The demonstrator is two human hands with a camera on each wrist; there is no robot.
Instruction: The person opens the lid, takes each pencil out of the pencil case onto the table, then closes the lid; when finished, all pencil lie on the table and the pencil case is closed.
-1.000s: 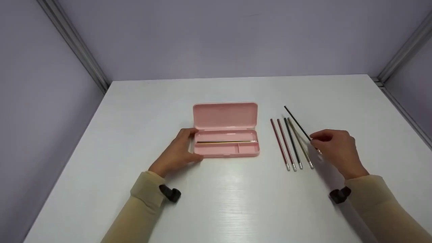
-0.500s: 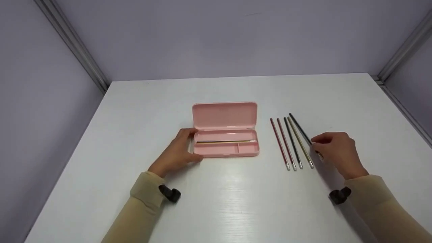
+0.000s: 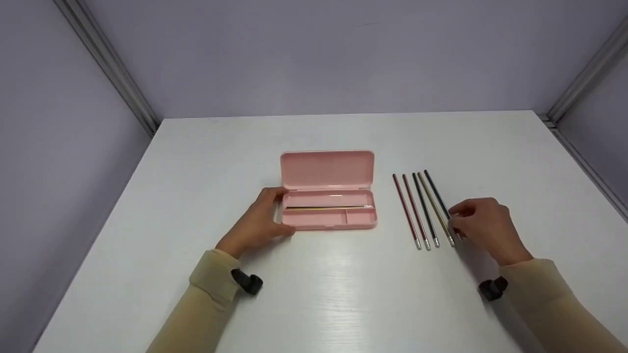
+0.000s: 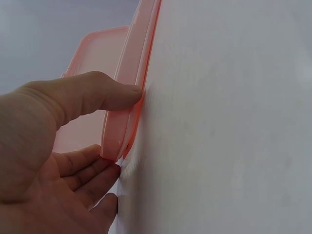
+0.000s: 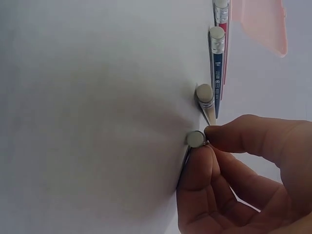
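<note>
An open pink pencil case (image 3: 327, 218) lies mid-table with its lid (image 3: 327, 169) laid back and one yellow-and-black pencil (image 3: 326, 207) inside. My left hand (image 3: 274, 211) grips the case's left end; in the left wrist view the thumb (image 4: 97, 92) presses the case's front edge (image 4: 124, 117). To the right lies a row of pencils: two red (image 3: 406, 211), one dark (image 3: 425, 208), one gold (image 3: 434, 203). My right hand (image 3: 454, 219) pinches a black pencil (image 3: 436, 191) at its eraser end (image 5: 196, 139), low beside the gold one.
The white table (image 3: 343, 294) is boxed in by grey walls with metal corner rails (image 3: 105, 63). In the right wrist view the eraser ends of the beige pencil (image 5: 204, 92) and the blue pencil (image 5: 217, 53) line up towards the case (image 5: 258, 19).
The black pencil, earlier raised and angled away from the row, has swung down parallel to the gold pencil. My right hand shifted slightly left. The left hand stayed put.
</note>
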